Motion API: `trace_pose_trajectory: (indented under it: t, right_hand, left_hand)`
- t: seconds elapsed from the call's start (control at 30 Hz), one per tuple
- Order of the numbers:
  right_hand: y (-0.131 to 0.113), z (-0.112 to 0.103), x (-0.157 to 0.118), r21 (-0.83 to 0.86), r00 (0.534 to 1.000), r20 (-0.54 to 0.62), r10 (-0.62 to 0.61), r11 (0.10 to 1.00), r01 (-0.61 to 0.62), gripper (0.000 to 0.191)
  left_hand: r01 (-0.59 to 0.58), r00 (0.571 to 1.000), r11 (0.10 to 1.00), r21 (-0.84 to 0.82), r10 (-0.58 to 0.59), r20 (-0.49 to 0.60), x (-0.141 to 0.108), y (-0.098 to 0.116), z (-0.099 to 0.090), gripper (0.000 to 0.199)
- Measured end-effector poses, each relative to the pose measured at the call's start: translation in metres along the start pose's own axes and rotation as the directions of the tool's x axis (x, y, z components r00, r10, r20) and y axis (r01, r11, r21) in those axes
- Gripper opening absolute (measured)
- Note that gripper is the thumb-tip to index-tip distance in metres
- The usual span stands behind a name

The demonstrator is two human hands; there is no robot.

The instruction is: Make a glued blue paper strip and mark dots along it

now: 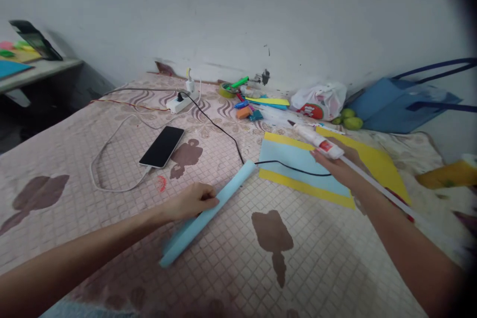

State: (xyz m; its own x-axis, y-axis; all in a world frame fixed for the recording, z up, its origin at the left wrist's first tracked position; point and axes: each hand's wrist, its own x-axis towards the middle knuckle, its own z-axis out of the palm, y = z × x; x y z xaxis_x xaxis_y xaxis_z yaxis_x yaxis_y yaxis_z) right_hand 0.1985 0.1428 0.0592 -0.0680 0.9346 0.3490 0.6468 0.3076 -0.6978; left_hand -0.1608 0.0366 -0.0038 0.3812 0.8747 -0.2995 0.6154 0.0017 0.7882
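Note:
My left hand [197, 200] is closed on a light blue paper roll [227, 191], which lies slantwise above the patterned cloth. At the right, my right hand [337, 156] grips a white glue gun [316, 140] with a dark tip pointing left and a long white stick running out of its back. Below the glue gun lies a light blue sheet with yellow borders [290, 156]. A black cord [223, 131] runs from the power strip past the top of the roll and over the sheet.
A phone [162, 146] on a white cable lies at the left. Behind are a power strip [182, 102], tape [226, 90], clay-like blocks [244, 112], a plastic bag [320, 101], green fruit [352, 121] and a blue bag [398, 104]. An orange bottle [447, 174] stands out at the right.

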Motion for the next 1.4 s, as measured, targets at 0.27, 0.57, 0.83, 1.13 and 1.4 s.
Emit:
trace_pose_trajectory:
  t: [0.27, 0.57, 0.83, 1.13, 1.4]
  right_hand:
    - [-0.005, 0.027, -0.011, 0.037, 0.92, 0.383, 0.087, 0.993, -0.11, 0.029]
    - [0.002, 0.057, -0.014, 0.272, 0.947, 0.314, 0.066, 0.949, -0.157, 0.039]
    - [-0.012, 0.042, -0.027, 0.395, 0.982, 0.178, 0.066, 0.909, -0.132, 0.037]
    - [0.001, 0.034, -0.014, 0.112, 0.993, 0.056, 0.1, 0.988, -0.106, 0.029]
    - [0.035, 0.053, -0.013, 0.032, 0.992, 0.113, 0.064, 0.997, -0.068, 0.032]
  left_hand:
    - [-0.246, 0.96, 0.968, 0.044, 0.25, -0.129, -0.007, 0.007, 0.025, 0.025]
    - [-0.156, 0.988, 0.986, -0.053, 0.157, 0.016, 0.011, 0.018, 0.045, 0.018]
    - [-0.399, 0.868, 0.869, 0.293, 0.461, -0.185, 0.018, 0.032, 0.042, 0.016]
    - [-0.316, 0.787, 0.737, 0.598, 0.555, -0.268, 0.117, 0.09, 0.05, 0.023]
    - [-0.3, 0.864, 0.874, 0.383, 0.419, -0.28, 0.172, 0.093, 0.029, 0.014]
